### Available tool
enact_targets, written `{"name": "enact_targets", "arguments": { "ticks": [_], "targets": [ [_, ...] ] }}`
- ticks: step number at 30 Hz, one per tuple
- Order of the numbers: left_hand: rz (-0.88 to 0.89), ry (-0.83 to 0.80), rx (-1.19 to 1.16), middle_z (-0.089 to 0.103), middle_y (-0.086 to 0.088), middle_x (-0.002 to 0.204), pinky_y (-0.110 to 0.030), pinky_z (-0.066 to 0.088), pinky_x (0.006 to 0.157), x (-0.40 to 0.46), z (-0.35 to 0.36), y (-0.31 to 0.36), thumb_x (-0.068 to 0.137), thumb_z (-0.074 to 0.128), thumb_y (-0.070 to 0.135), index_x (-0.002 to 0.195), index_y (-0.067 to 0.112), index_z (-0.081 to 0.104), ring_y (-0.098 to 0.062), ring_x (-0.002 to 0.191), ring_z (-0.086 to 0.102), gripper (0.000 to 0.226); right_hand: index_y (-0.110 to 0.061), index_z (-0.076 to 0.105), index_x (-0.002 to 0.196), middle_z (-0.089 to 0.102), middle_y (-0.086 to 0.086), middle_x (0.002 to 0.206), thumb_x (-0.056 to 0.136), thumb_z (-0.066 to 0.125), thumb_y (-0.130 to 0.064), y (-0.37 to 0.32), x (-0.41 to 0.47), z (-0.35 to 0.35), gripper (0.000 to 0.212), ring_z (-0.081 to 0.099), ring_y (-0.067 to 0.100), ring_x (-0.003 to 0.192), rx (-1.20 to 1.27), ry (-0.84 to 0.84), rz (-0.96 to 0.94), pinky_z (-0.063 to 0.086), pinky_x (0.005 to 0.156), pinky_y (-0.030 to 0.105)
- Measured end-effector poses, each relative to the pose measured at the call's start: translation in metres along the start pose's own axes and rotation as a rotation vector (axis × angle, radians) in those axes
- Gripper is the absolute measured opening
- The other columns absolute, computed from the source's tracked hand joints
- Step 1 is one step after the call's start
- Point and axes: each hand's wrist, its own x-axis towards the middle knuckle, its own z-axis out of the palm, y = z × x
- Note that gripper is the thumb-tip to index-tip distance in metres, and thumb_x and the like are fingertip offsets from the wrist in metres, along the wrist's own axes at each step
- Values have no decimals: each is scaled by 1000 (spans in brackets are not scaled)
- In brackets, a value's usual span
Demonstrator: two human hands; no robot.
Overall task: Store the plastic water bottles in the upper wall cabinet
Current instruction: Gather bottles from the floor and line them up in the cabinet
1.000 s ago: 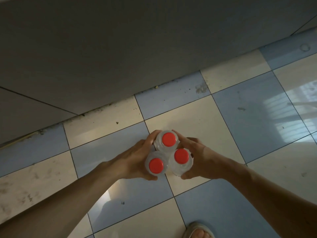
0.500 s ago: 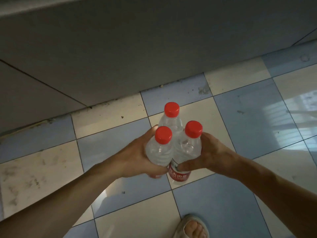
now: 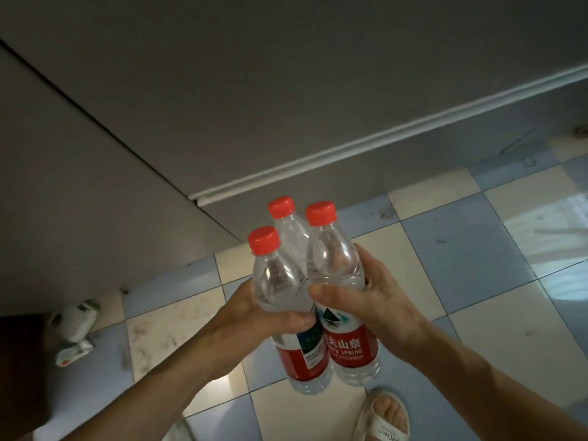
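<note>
Three clear plastic water bottles [image 3: 331, 268] with red caps and red labels are bunched together, upright, in the air above the tiled floor. My left hand [image 3: 254, 316] grips the bunch from the left, thumb across the front of the near-left bottle [image 3: 273, 281]. My right hand [image 3: 378, 303] grips it from the right, thumb laid over the right bottle [image 3: 340, 259]. The third bottle [image 3: 288, 227] stands behind the other two, mostly hidden. No upper wall cabinet is in view.
Grey lower cabinet fronts [image 3: 222, 90] with a pale bottom rail [image 3: 381, 132] fill the top of the view. Blue and cream floor tiles [image 3: 461, 249] lie below. A crumpled white package [image 3: 74, 329] lies at the left by the cabinet. A foot in a sandal [image 3: 385, 415] is at the bottom.
Both hands have lifted the three bottles up from the floor toward the camera. The view has tilted up, bringing the cabinet rail and the white package into sight.
</note>
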Motion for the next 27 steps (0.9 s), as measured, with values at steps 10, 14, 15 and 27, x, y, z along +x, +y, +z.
{"name": "enact_targets", "arguments": {
  "ticks": [10,14,15,27],
  "targets": [
    [21,61,52,74,14,119,-15,57,77,-170,24,177,74,84,36,112,53,68,-7,110,71,45,-29,61,127,74,6,119,74,88,-44,-176,-133,96,62,74,29,106,-45,-10,-8,61,88,47],
    [39,75,40,74,11,121,-18,59,79,-239,37,241,72,85,41,117,49,68,-10,111,71,48,-42,63,116,76,-3,114,59,91,-58,-246,-192,135,66,76,21,101,-95,20,-9,62,80,39],
    [65,80,26,74,11,120,-17,58,79,-255,40,256,72,85,41,117,48,68,-10,110,71,49,-46,64,110,76,-5,111,57,91,-59,-263,-206,144,61,76,19,99,-102,18,-10,62,76,32],
    [295,175,42,74,1,123,-41,54,98,-427,-18,382,78,83,30,123,33,70,-19,115,71,47,-37,68,104,78,3,106,56,95,-46,-408,-271,303,56,76,24,98,-169,-18,-242,62,76,32]
  ]
}}
